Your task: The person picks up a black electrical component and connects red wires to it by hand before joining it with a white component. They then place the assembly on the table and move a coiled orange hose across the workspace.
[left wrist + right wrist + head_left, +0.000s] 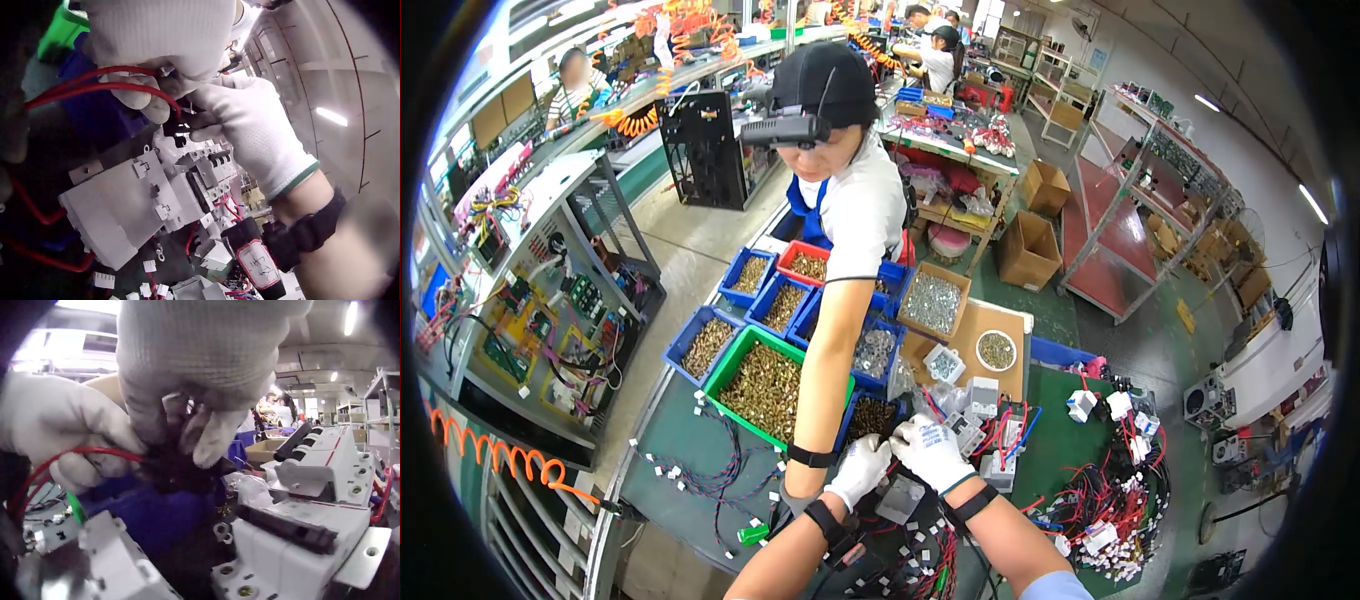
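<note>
My gloved left hand (860,470) and gloved right hand (932,452) meet close together in front of a blue bin (870,415) of dark small parts. Red wires (119,87) run to the left hand, whose fingers pinch them. The right fingers grip a small black part (175,465) where the wires end; its kind is largely hidden by the gloves. Below the hands, in the left wrist view, lies a white plastic box (119,200) with red leads. White circuit breakers (312,462) with black strips stand beside the right hand.
Another person's bare arm (835,350) reaches across the bench beside my left hand. A green bin (755,385) of brass-coloured parts and several blue bins stand ahead. Wire bundles (1110,500) with white connectors pile up at right. A tray of metal pieces (935,300) lies farther back.
</note>
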Tool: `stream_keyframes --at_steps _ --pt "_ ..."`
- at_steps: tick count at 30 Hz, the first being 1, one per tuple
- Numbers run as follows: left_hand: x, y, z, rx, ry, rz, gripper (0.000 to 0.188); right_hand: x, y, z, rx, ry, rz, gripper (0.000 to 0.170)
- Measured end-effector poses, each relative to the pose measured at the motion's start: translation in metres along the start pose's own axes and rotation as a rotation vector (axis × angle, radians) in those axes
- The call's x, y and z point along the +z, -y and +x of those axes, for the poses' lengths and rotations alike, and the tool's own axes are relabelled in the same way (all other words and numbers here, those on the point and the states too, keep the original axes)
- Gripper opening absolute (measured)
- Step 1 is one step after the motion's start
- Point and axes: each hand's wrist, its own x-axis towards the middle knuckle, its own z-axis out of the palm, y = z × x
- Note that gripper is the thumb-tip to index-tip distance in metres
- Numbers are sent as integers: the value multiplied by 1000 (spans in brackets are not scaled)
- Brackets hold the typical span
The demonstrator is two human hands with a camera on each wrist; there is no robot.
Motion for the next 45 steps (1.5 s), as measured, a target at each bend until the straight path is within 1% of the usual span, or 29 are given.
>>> stream_keyframes --at_steps 1,2,4,5,6,8,9,10,12,16,17,20,22,24,25,27,28,30,31,32,33,34,37,38,39,40,42,44,45 --pt "0 2 2 -16 -1 -17 29 0 -3 -1 -57 -35 28 21" --pt "2 5 3 -32 -1 -34 29 26 -26 2 -183 -57 -45 18" --pt "0 0 5 1 -18 24 29 18 -29 1 -245 -101 41 16" --pt "-2 -3 3 -32 3 -1 30 1 -18 0 -99 -61 209 19" --pt "-1 -4 0 -69 26 -27 30 0 -16 -3 -96 -55 212 19" --pt "0 -6 0 -93 14 -34 31 -1 -14 -9 -70 -94 294 23" --pt "1 -6 0 -109 1 -42 31 -5 -7 -12 -26 -108 310 20" --pt "3 -1 0 -113 3 -43 31 -3 -6 -14 -24 -104 311 20" --pt "6 14 8 -25 -21 -32 30 1 -5 -15 3 -141 313 19" --pt "8 23 12 -7 -9 -38 30 -2 0 -19 -84 -167 219 18" --pt "7 22 11 -15 -2 -43 29 -1 -1 -20 -133 -173 208 19" --pt "7 27 15 14 11 -6 28 1 -1 -17 -100 -118 184 20" --pt "6 28 14 5 39 -12 26 1 0 -18 -65 -115 193 21" --pt "0 9 7 -82 83 -133 23 -4 2 -19 -16 -106 242 21" --pt "-1 10 9 -82 84 -132 23 -5 1 -18 -16 -107 242 21" --pt "-4 17 11 -56 164 -192 20 -2 -7 -16 -51 -74 321 21" --pt "-3 17 11 -59 168 -186 20 -1 -14 -15 -65 -30 352 22" --pt "-2 16 12 -71 159 -208 21 6 -24 -12 -57 -42 425 23" --pt "-1 21 13 -26 150 -167 22 5 -23 -14 -54 -43 426 23" --pt "-3 19 15 -28 151 -166 22 3 -22 -14 -54 -59 425 23" --pt "-5 17 16 -44 192 -135 21 1 -19 -16 -53 -72 426 24" --pt "-7 16 15 -63 235 -105 28 -1 -15 -17 -50 -66 429 24" --pt "-8 14 14 -82 212 -118 26 -11 -5 -19 -53 -49 291 25" --pt "-7 12 11 -88 199 -128 24 -9 -6 -20 -46 -41 296 25" --pt "-4 21 13 -36 137 -147 23 -6 -8 -19 -77 -45 304 24" --pt "-1 30 17 -38 138 -148 23 -7 -11 -17 -112 -52 309 24" --pt "0 36 22 30 95 -45 25 -8 -14 -15 -139 -42 352 23" --pt "2 45 25 12 103 -36 26 0 -15 -14 -3 -44 363 23" --pt "5 53 29 57 69 5 27 3 -12 -15 -13 -63 294 22"
